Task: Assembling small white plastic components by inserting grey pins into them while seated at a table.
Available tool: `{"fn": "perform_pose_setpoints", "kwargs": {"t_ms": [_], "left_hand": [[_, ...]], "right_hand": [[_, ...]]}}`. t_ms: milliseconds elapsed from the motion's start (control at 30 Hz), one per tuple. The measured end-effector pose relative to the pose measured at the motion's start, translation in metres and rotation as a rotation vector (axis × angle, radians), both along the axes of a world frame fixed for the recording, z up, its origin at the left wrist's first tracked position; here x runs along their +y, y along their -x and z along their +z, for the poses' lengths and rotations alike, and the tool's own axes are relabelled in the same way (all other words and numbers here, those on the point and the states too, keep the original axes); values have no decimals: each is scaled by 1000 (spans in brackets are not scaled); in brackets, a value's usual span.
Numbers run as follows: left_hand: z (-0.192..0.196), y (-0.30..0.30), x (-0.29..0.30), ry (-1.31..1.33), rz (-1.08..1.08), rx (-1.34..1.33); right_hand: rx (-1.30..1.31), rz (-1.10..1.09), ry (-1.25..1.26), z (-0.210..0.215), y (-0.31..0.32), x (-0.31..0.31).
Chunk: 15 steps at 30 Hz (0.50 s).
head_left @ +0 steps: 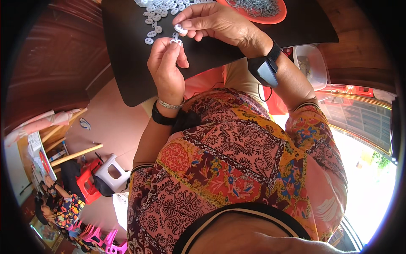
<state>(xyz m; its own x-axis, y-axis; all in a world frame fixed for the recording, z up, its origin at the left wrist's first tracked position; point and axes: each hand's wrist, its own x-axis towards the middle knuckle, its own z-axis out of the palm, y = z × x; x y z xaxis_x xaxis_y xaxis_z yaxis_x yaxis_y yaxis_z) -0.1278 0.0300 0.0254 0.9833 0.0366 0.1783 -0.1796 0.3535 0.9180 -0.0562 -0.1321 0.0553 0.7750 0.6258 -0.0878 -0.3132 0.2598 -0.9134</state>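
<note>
- Pinching a small white plastic piece with a bit of metal (176, 40) between thumb and fingertips, the left hand (165, 70) is curled shut over the black board (127, 63), its wrist wearing a silvery bangle (169, 104) and a black band (163, 118).
- Just above it, the right hand (215, 23) nips a second oval white ring (181, 29) between thumb and forefinger; the two pieces sit almost touching, both over the middle of the board.
- On the right wrist sits a black strap with a grey, wedge-shaped device (266, 70).
- Near the board's top edge lies a loose heap of white oval rings (158, 12), smooth, glossy and each pierced with holes, just above and left of the hands.
- At the board's top right rests an orange-red round tray (277, 17) filled with small greyish metal bits; their shape is too fine to tell.
- The board itself is matt, dark, flat, with rounded corners, resting across the lap.
- Right of the board stands a clear plastic tub (311, 63) with rounded corners.
- Below the board spreads a paisley-patterned garment (237, 161) in pink, orange and blue.
- Well below and left of the board, on the pinkish floor, stand a white plastic stool (112, 171) and a red one (86, 186), beside another person seated (63, 207).
</note>
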Motion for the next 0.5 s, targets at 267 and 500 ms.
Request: {"fn": "perform_pose_setpoints", "kwargs": {"t_ms": [267, 500], "left_hand": [[-1, 0, 2, -17, -38, -1], [1, 1, 2, -116, -80, -3]], "right_hand": [[-343, 12, 193, 18, 14, 1], [-421, -88, 277, 25, 19, 2]]}}
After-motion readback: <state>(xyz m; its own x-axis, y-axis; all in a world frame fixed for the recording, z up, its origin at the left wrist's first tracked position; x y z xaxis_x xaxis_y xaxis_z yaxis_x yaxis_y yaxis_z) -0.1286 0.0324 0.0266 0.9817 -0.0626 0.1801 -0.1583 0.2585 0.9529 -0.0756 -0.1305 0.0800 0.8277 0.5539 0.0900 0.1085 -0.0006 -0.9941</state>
